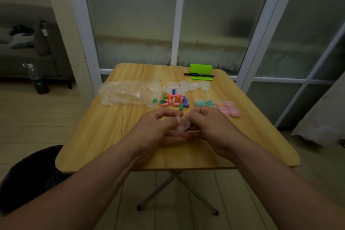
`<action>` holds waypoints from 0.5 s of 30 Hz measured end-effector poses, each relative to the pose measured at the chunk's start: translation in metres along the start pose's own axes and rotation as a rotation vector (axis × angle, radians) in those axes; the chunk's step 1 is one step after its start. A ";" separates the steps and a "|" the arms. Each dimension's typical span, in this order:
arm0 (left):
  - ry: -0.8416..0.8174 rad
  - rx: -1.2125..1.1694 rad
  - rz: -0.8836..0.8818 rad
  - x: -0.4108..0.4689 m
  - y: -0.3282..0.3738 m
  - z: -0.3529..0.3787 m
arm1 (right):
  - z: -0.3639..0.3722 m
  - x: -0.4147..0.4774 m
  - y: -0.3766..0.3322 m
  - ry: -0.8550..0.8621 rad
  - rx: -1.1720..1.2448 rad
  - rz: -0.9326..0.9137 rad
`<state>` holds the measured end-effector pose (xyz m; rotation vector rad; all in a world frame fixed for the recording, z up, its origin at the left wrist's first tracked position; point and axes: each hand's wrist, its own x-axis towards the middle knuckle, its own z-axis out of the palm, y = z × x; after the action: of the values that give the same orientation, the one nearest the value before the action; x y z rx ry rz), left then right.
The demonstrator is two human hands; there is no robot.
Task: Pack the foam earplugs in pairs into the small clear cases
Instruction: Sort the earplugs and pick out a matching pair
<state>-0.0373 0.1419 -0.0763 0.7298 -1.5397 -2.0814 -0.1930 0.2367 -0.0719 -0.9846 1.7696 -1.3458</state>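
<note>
So here both hands are together over the middle of the tabletop [242, 136], toward the near edge. My left hand [158, 127] and right hand [207, 127] each pinch a side of one clear case [182, 123], fingers curled round it. Too dim and see-through to tell if it's popped open or has anything inside.

Just past the fingertips sit the loose earplugs [175, 101], a mixed-colour heap. The filled cases [218, 107] are right of that, green and pink ones, and the empty cases [188, 87] are further back. A plastic bag [128, 93] lies toward the left edge with one green plug near its mouth. A pen [198, 75] and green pad [200, 72] are by the far edge.

What worries me: the case looks slick and springy, so prying it could flick it out of the pinch into the heap and scatter plugs off the table. Also easy in this light to grab two mismatched colours.
</note>
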 end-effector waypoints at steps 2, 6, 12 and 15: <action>0.015 -0.047 -0.008 0.001 0.002 -0.001 | -0.001 0.002 0.001 0.025 0.012 0.013; -0.020 -0.139 -0.044 0.001 0.003 -0.003 | 0.000 -0.001 -0.002 0.061 0.080 0.012; -0.018 -0.110 -0.066 0.003 -0.001 -0.003 | 0.002 -0.005 0.000 0.097 -0.401 -0.247; -0.092 -0.167 -0.188 0.000 0.000 -0.004 | -0.005 -0.002 -0.001 0.140 -0.427 -0.229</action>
<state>-0.0350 0.1391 -0.0767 0.7506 -1.3675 -2.3788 -0.1961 0.2408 -0.0698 -1.3862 2.1583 -1.2178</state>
